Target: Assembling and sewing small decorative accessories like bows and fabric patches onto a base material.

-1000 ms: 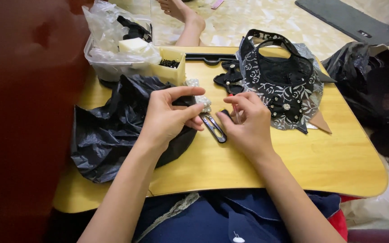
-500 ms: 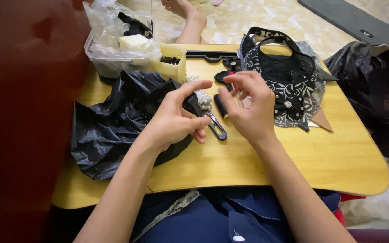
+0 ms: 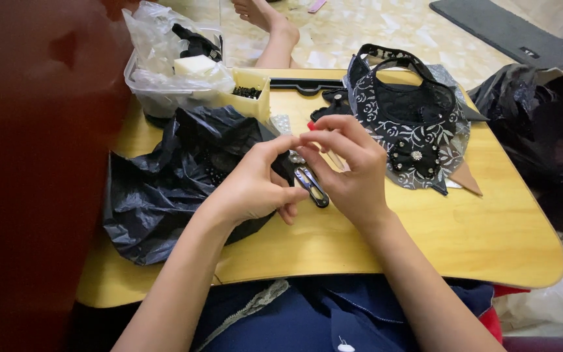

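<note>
Seen from above, two bare hands meet over a low wooden table (image 3: 490,234). The left hand (image 3: 252,189) is curled, thumb and forefinger pinched together near the fingertips of the right hand (image 3: 353,173), which is also curled with its fingers closed narrowly. Something small sits between the two pinches, possibly a bead or a bit of trim, but it is too small to tell. A thin pale stick with a red tip (image 3: 324,140) pokes out from the right hand's fingers. Just below both sets of fingertips, a small pair of thread snips (image 3: 312,186) lies on the table, partly covered by the hands. To the left of the left hand spreads a crumpled black plastic bag (image 3: 164,189). Beyond the right hand lies a black lace collar piece (image 3: 418,124) with white floral stitching. Beyond the left hand stands a clear plastic tub (image 3: 164,91) stuffed with plastic wrap, and a small yellow box (image 3: 250,94) of dark beads beside it.
</note>
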